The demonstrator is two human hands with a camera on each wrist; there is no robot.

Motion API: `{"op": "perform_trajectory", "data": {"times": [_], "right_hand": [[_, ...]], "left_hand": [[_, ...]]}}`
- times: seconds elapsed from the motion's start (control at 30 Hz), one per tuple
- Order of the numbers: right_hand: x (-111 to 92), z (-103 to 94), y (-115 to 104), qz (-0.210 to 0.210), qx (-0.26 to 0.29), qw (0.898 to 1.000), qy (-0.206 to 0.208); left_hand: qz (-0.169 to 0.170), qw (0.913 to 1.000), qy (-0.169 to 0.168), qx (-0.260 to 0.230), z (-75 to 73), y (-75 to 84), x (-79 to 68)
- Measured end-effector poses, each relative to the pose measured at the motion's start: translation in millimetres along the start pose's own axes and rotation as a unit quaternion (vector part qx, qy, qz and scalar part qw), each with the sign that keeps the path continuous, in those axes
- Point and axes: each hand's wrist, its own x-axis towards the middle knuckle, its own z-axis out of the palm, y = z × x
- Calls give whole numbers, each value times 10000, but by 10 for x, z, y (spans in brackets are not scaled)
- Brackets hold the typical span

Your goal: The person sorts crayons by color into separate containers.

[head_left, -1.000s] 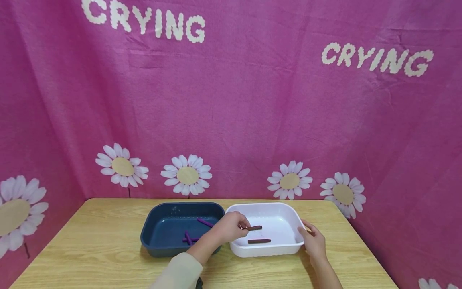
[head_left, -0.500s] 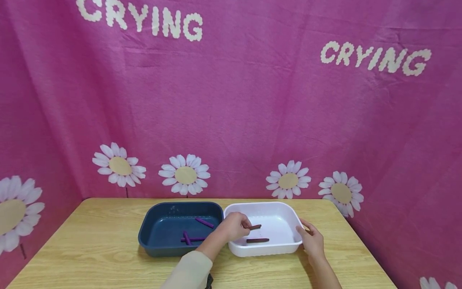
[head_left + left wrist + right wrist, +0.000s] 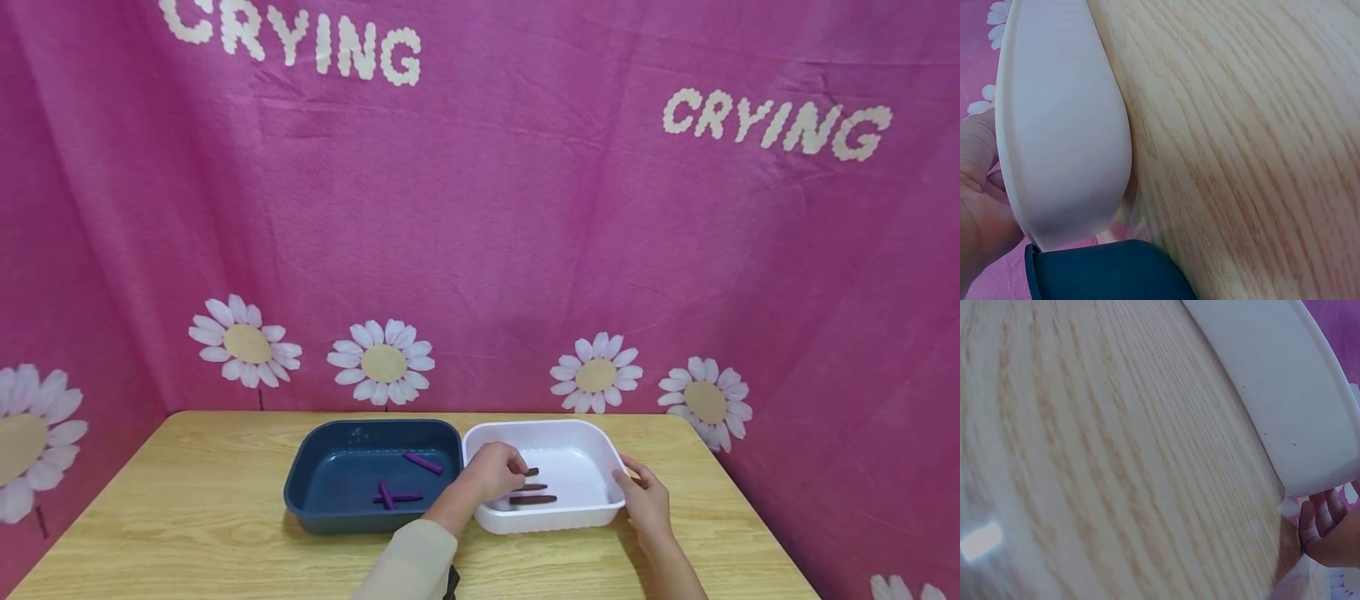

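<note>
A white plastic tray stands on the table with brown crayons lying in it. My left hand reaches into its left side, fingertips pinching a brown crayon whose far end sticks out. Just below the fingers lie a second brown crayon and, nearer the front wall, a third brown crayon. In the left wrist view the left hand shows behind the tray wall, its fingertips hidden. My right hand grips the tray's right rim, thumb at the edge and fingers outside; the right wrist view shows curled fingers there.
A dark blue tray stands against the white one on its left. Several purple crayons lie inside it, two of them crossed. Both trays rest on a wooden table, with a pink flowered cloth hanging behind.
Where a single crayon lay before, two brown crayons now lie at the front of the white tray, and a further one shows at my left fingertips. The right hand stays at the rim.
</note>
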Motion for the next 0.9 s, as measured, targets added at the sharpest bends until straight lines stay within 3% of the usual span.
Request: {"op": "perform_trajectory", "data": {"times": [0.23, 0.6, 0.9], "right_hand": [[21, 35, -20, -66, -2, 10000, -4], [63, 19, -29, -7, 15, 10000, -22], [89, -110, -1, 151, 241, 9996, -23]], "left_hand": [[36, 10000, 75, -4, -58, -32, -11], [327, 9989, 348, -2, -375, -150, -106], [-142, 9976, 532, -426, -745, -295, -299]]}}
